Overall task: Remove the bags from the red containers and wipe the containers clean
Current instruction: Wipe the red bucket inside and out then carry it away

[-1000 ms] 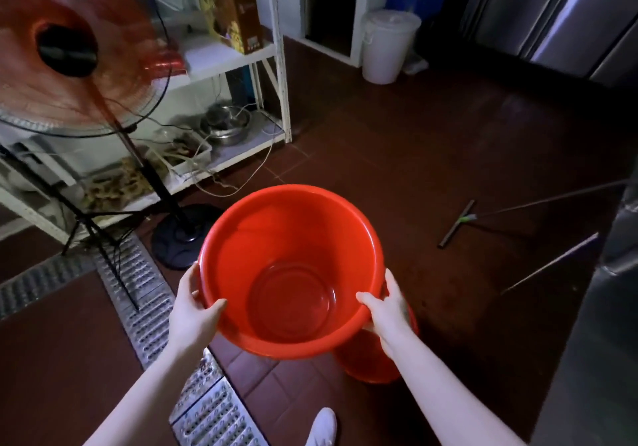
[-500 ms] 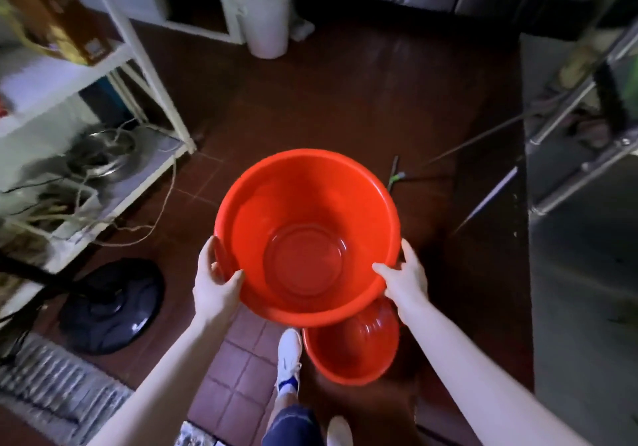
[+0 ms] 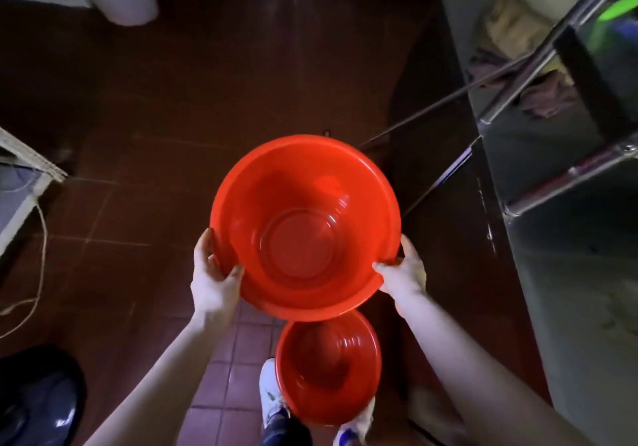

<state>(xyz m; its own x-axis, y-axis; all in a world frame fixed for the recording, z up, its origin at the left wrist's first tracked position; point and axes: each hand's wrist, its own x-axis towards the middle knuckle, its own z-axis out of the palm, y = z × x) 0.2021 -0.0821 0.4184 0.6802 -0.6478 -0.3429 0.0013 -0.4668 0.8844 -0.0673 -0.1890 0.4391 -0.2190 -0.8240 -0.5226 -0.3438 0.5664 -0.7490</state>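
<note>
both hands, left hand (image 3: 213,281) and right hand (image 3: 403,274), grasp the rim of the large red basin (image 3: 305,226), fingers clenched on it, above a smaller red basin (image 3: 328,366) on the floor (image 3: 172,100).

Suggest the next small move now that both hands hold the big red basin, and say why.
Probably set the large red basin down on the steel counter at right. The left hand and right hand both grip its rim, so neither can wipe, and the only cloths in view lie there. No bag shows inside it.
</note>
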